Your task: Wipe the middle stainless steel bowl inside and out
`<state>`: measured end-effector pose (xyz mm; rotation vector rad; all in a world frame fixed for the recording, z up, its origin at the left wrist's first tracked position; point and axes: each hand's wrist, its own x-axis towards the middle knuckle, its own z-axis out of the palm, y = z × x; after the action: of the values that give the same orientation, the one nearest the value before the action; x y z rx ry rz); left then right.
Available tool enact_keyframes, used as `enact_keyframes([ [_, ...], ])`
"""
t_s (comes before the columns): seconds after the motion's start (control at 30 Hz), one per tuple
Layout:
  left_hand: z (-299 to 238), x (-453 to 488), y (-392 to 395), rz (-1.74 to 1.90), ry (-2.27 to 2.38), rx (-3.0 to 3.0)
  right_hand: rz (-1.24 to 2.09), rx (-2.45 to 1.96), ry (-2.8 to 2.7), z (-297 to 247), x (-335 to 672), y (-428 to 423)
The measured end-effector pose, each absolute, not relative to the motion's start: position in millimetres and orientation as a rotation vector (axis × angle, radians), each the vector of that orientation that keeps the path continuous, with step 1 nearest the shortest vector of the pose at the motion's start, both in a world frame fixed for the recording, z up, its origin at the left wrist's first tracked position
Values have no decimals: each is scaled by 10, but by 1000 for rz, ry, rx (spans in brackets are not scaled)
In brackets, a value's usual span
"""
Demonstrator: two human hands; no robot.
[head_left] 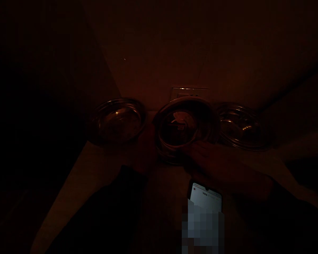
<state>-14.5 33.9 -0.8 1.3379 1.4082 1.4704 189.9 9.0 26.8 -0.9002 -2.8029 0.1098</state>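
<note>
A round, shiny metal bowl (pixel 164 155) stands in the middle of the table, its inside dark with dim reflections. At its left side is my left hand (pixel 145 150), closed against the rim; its fingers are mostly lost in shadow. My right hand (pixel 212 160) reaches in from the right and grips the bowl's front right edge, its fingers bent along the metal. Whether the bowl is lifted or resting on the table cannot be made out in this light. Below my right hand lies a lit phone (pixel 206 195), its lower part blurred out by blocks.
A shallow metal dish (pixel 119 123) sits at the left, and another metal dish (pixel 240 127) at the right, close beside the bowl. Behind them a socket or switch plate (pixel 189 91) is on the wall (pixel 159 53). The pale tabletop (pixel 76 180) has a slanting left edge. The room is very dark.
</note>
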Motion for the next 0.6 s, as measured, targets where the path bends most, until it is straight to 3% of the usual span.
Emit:
enact_keyframes([
  [0.6,8,-105,326,1545,1424,1386,-35,-706,-2901,237,1887,118],
])
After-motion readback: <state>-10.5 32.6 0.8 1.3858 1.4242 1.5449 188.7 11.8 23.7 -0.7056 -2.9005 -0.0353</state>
